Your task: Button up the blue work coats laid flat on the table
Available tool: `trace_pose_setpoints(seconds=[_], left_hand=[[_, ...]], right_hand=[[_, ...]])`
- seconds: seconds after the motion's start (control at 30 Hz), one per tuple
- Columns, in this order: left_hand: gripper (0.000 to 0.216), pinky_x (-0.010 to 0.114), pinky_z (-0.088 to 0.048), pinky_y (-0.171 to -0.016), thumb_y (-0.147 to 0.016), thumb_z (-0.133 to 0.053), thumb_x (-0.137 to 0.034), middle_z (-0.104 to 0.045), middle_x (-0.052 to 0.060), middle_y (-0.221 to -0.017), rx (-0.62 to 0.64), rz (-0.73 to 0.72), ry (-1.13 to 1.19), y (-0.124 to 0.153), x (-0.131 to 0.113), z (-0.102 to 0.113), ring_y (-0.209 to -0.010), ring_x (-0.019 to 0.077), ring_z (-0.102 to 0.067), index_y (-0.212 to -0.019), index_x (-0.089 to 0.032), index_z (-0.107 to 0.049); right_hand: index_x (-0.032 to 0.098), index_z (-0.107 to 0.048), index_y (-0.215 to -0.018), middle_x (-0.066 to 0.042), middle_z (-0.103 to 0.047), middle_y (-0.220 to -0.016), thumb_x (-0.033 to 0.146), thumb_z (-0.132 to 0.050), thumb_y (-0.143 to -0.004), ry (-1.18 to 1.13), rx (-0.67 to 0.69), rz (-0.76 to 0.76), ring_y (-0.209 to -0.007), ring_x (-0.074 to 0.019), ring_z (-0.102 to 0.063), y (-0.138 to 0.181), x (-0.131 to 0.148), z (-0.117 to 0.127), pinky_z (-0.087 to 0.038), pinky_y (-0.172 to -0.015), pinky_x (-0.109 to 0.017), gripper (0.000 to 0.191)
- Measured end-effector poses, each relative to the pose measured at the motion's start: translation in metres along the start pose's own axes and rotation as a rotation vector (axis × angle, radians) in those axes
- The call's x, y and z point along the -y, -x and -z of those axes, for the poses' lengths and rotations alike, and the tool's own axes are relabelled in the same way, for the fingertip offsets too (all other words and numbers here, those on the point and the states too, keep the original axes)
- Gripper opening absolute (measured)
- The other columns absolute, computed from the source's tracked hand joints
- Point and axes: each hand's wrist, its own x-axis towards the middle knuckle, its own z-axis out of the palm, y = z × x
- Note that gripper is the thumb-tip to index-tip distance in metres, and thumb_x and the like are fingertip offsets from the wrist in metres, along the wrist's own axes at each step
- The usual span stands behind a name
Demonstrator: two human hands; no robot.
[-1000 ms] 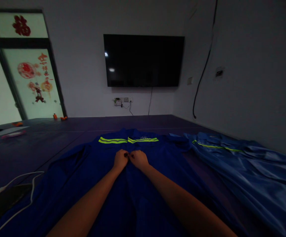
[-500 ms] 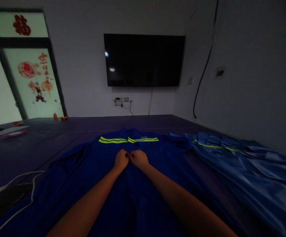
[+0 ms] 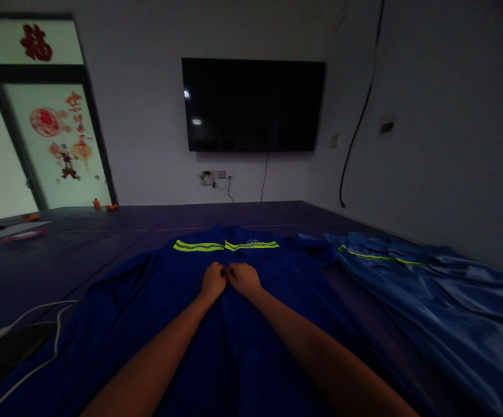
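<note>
A dark blue work jacket lies spread out in front of me, its collar end away from me. Yellow-green reflective stripes cross its chest. Just below them, on the front opening, my left hand and my right hand meet with fingers bent and closed. Both pinch the jacket's front edges at the middle; any button or fastener between the fingertips is too small and dark to make out.
To the right lies a second blue garment with a thin yellow-green stripe. A white cable and a dark flat object sit at the lower left. Beyond the purple surface a television hangs on the wall.
</note>
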Motion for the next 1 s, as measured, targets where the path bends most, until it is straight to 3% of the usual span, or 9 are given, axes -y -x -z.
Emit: trace_pose_setpoints(seconds=[0.53,1.0], left_hand=[[0.019,0.025,-0.040,-0.071,-0.075,-0.047,-0.009,-0.062,0.009,-0.082,0.014,-0.011,-0.006,-0.0013,0.0009,-0.0010,-0.081,0.0173,-0.057,-0.078,-0.012,-0.065],[0.021,0.025,-0.041,-0.074,-0.073,-0.048,-0.007,-0.062,0.008,-0.084,0.009,-0.015,0.018,0.0001,0.0011,-0.0006,-0.083,0.0167,-0.057,-0.083,-0.013,-0.066]], right_hand=[[0.023,-0.063,-0.095,-0.005,-0.067,-0.093,0.031,-0.036,-0.085,-0.011,0.014,0.004,-0.086,-0.0168,-0.060,-0.0008,0.0003,-0.0005,-0.040,-0.069,-0.024,0.030],[0.023,-0.065,-0.095,-0.004,-0.067,-0.091,0.029,-0.039,-0.084,-0.018,0.050,0.046,-0.082,-0.0147,-0.060,0.0002,0.0008,0.0049,-0.038,-0.064,-0.021,0.029]])
